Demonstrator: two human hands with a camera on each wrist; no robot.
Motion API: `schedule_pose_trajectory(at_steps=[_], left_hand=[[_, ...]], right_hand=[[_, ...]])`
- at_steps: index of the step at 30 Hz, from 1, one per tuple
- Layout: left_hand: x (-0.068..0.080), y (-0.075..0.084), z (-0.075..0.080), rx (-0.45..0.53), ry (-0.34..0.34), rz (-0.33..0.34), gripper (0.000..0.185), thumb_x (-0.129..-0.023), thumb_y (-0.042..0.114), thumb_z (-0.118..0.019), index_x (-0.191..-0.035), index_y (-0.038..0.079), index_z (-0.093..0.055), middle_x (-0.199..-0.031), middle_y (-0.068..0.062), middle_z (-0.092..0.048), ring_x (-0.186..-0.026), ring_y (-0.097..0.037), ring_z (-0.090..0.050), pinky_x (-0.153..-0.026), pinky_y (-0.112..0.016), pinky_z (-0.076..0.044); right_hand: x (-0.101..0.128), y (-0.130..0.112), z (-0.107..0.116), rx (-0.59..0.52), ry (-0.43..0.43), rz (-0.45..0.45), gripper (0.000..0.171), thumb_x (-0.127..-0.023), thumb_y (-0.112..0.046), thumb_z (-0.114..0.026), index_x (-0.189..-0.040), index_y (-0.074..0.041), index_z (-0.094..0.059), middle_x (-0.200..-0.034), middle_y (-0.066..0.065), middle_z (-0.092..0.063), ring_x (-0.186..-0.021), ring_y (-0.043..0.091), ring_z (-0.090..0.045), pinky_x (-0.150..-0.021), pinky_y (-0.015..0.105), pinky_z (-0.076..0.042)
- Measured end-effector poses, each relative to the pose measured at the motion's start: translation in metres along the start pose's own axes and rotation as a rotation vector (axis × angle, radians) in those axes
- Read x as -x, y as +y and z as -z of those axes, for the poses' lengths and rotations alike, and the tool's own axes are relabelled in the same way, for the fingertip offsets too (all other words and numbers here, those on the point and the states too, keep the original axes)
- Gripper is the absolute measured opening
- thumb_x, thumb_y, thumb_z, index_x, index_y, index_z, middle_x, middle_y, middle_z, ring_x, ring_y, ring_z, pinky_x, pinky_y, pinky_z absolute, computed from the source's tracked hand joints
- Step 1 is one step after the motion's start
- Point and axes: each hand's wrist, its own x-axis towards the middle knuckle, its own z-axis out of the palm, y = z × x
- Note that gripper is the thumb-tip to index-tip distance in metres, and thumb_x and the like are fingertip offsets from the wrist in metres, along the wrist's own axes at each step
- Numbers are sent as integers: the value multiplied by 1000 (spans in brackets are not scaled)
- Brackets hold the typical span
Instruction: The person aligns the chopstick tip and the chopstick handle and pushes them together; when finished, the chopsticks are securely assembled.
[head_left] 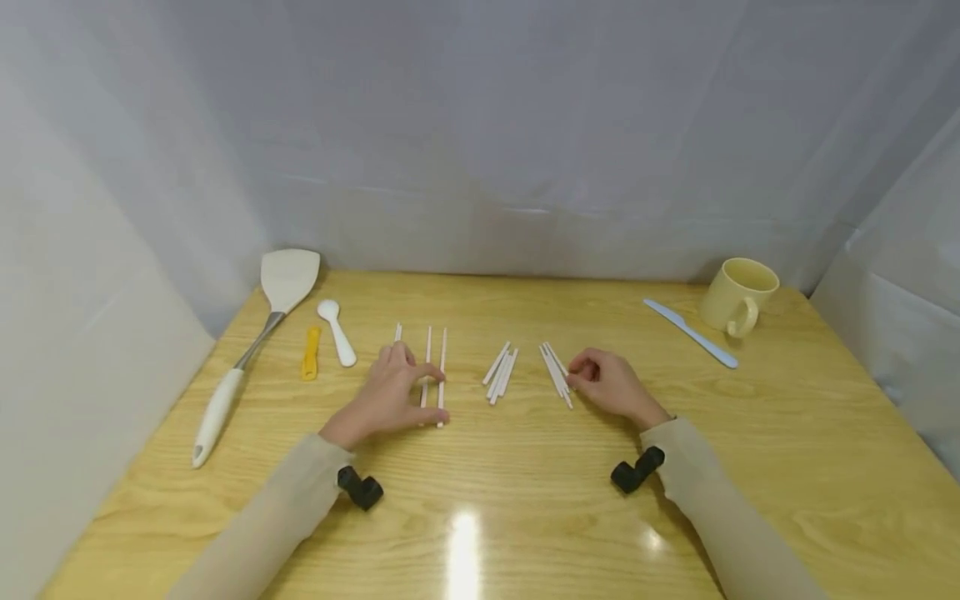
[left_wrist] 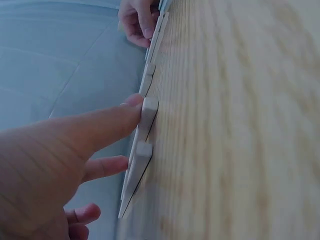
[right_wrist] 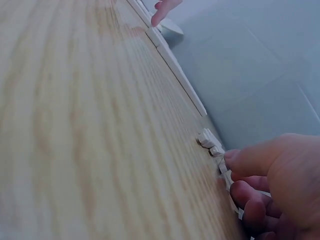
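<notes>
In the head view my left hand (head_left: pixel 386 392) spreads over long pale chopsticks (head_left: pixel 443 354) lying on the table. Its index finger and thumb touch the rightmost one; in the left wrist view the straight thumb is against a chopstick's square end (left_wrist: pixel 149 106). Other chopsticks lie partly hidden under the hand. My right hand (head_left: pixel 609 385), fingers curled, is at the right edge of a small group of short white sticks (head_left: pixel 555 373). Its thumb and fingertips pinch the lower end of one stick. Between the hands lies another group of short white sticks (head_left: pixel 501 375).
On the left of the wooden table (head_left: pixel 525 483) are a white spatula (head_left: pixel 291 279), a white spoon (head_left: pixel 337 333) and a small yellow piece (head_left: pixel 311 354). A pale blue knife (head_left: pixel 692 333) and a yellow mug (head_left: pixel 738 296) stand to the right. A pale curtain (head_left: pixel 480 167) hangs behind.
</notes>
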Motion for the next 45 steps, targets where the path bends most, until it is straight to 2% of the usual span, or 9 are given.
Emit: schedule_pose_trajectory(at_steps=[7, 14, 18, 22, 26, 29, 34, 41, 45], left_hand=[[2, -7, 2, 30, -27, 4, 52, -71, 46, -82, -112, 18, -69, -95, -8, -38, -89, -25, -32, -73, -33, -24], [3, -6, 5, 47, -32, 1, 52, -71, 43, -83, -112, 14, -69, -96, -10, -39, -89, -26, -32, -75, -35, -25], [2, -4, 6, 47, -46, -4, 52, -72, 42, -82, -113, 13, -68, -97, -9, -39, -90, -26, -32, -76, -35, -24], [0, -4, 6, 48, -52, -2, 49, -78, 40, -78, -115, 11, -66, -99, -10, -39, -92, -26, -32, -76, -36, -25], [-3, -2, 4, 65, -10, -12, 43, -83, 34, -75, -115, 8, -65, -101, -11, -42, -93, -27, -34, -77, -37, -27], [-7, 5, 0, 84, 41, -26, 39, -84, 30, -75, -112, 6, -65, -101, -12, -46, -93, -26, -36, -78, -38, -28], [-17, 26, -9, 95, 129, -29, 31, -83, 24, -75, -103, 3, -65, -93, -12, -53, -86, -24, -42, -75, -36, -34], [-30, 49, -21, 43, 185, 84, 21, -81, 21, -75, -93, 5, -69, -80, -5, -60, -78, -21, -52, -67, -32, -43], [-34, 61, -28, -8, 193, 101, 22, -81, 21, -74, -90, 2, -71, -79, -8, -65, -77, -24, -57, -70, -37, -46]], right_hand=[[5, 3, 6, 2, 8, -49, 12, -82, -2, -64, -94, 2, -64, -74, 7, -59, -64, 11, -50, -60, 23, -42], [8, 4, 14, 31, -6, -78, 18, -80, 1, -56, -96, 3, -63, -77, 8, -60, -68, 14, -51, -64, 25, -41], [10, 4, 16, 35, -13, -122, 17, -82, -2, -58, -97, 2, -63, -78, 8, -60, -69, 14, -52, -65, 27, -42], [10, 4, 15, 38, -12, -124, 18, -84, -9, -64, -98, 3, -62, -78, 8, -62, -68, 13, -53, -65, 27, -43], [7, 4, 13, 74, -6, -103, 19, -84, -11, -66, -96, 3, -63, -75, 6, -61, -65, 12, -52, -64, 27, -43], [5, 2, 13, 121, -11, -101, 18, -85, -12, -66, -96, 3, -63, -74, 6, -60, -64, 13, -51, -63, 28, -42], [2, -2, 14, 182, -34, -113, 19, -86, -12, -66, -98, 2, -62, -74, 5, -59, -64, 14, -51, -61, 28, -42], [-3, -2, 10, 159, -36, -117, 17, -86, -10, -65, -97, 2, -64, -74, 6, -61, -64, 14, -52, -61, 27, -42], [-3, -2, 8, 130, -18, -124, 16, -85, -9, -66, -96, 3, -65, -73, 6, -61, -63, 13, -51, -61, 27, -42]])
